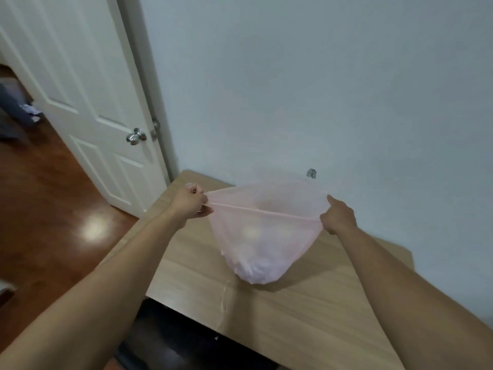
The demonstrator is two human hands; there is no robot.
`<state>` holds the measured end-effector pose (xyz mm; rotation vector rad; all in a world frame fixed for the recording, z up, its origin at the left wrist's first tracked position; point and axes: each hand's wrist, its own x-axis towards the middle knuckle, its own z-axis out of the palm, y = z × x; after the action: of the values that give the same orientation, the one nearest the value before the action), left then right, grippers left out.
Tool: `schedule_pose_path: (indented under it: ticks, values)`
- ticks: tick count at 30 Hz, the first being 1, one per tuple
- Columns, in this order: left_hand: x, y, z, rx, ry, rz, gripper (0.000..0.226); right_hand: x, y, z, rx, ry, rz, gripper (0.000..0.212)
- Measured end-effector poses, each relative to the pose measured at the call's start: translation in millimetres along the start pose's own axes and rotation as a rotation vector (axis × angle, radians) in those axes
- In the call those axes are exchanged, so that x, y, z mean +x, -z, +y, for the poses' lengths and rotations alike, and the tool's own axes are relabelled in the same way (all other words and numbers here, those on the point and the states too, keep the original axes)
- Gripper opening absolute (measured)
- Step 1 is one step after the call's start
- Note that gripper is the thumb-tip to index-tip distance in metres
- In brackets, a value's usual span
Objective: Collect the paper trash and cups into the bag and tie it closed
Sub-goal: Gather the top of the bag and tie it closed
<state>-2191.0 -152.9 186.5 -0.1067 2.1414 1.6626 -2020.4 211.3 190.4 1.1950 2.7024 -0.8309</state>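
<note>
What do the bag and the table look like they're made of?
The bag looks like thin, translucent pink plastic film: pale crumpled contents show through. The table has a matte light wood-grain top, possibly laminate, cannot tell.

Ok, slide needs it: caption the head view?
The left hand and right hand hold the pink bag stretched over the table.

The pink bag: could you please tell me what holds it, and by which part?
Both hands hold the bag by its top rim: the left hand grips the left end, the right hand the right end.
</note>
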Motion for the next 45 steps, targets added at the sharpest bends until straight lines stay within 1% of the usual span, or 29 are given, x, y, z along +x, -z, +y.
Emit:
schedule_pose_path:
  ticks: [3, 7, 9, 11, 13, 15, 17, 20, 22, 26, 29, 32, 38, 40, 43, 45]
  values:
    - [9.5, -7.5, 13.2, 0.044, 0.009, 0.060, 0.036, -2.4, 10.5, 5.6, -0.049, -0.037, 0.008, 0.083]
    - [10.5, -20.8, 23.6, 0.136, -0.004, 0.112, 0.017, -9.9, 15.8, 6.7, -0.044, -0.117, 0.118, 0.086]
    - [9.9, -26.5, 24.9, 0.197, -0.017, 0.150, 0.022, -10.9, 17.2, 5.8, -0.001, -0.218, 0.178, 0.088]
    - [10.9, -28.9, 23.1, 0.237, -0.024, 0.169, 0.028, -10.8, 20.7, 13.0, 0.044, -0.300, 0.202, 0.081]
    - [13.2, -28.1, 17.6, 0.250, 0.000, 0.155, 0.029, -11.0, 25.5, 26.8, 0.086, -0.338, 0.173, 0.062]
    - [14.6, -26.7, 10.7, 0.228, 0.056, 0.135, 0.035, -11.8, 29.6, 38.5, 0.172, -0.356, 0.130, 0.038]
    - [15.1, -26.1, 3.0, 0.161, 0.109, 0.091, 0.043, -11.7, 29.9, 44.1, 0.302, -0.377, 0.076, 0.025]
    - [14.0, -26.4, -4.7, 0.022, 0.184, 0.038, 0.043, -9.5, 24.3, 44.8, 0.565, -0.413, 0.021, 0.022]
    - [13.1, -25.4, -8.9, -0.051, 0.204, 0.025, 0.044, -9.1, 20.8, 45.7, 0.751, -0.400, -0.026, 0.023]
    - [10.0, -20.7, -18.5, -0.246, 0.201, -0.033, 0.049, -11.0, 21.3, 51.3, 0.995, -0.309, -0.170, 0.027]
    - [10.7, -13.0, -28.1, -0.325, 0.194, -0.103, 0.044, -8.8, 24.2, 58.6, 1.128, -0.245, -0.310, 0.030]
    - [9.8, -4.5, -42.1, -0.320, 0.191, -0.168, 0.036, -7.8, 21.7, 68.0, 1.160, -0.217, -0.412, 0.033]
    - [5.5, -0.9, -58.2, -0.242, 0.121, -0.339, 0.036, -12.8, 5.0, 78.2, 1.110, -0.118, -0.435, 0.035]
    - [4.7, -1.5, -61.1, -0.206, 0.116, -0.340, 0.036, -14.2, 1.1, 77.7, 1.071, -0.120, -0.409, 0.038]
    - [2.5, -1.4, -62.8, -0.133, 0.073, -0.291, 0.034, -12.8, -2.4, 79.8, 1.005, -0.122, -0.310, 0.025]
    - [0.6, -1.7, -62.4, -0.104, 0.054, -0.253, 0.037, -12.1, -2.4, 82.2, 0.964, -0.120, -0.251, 0.024]
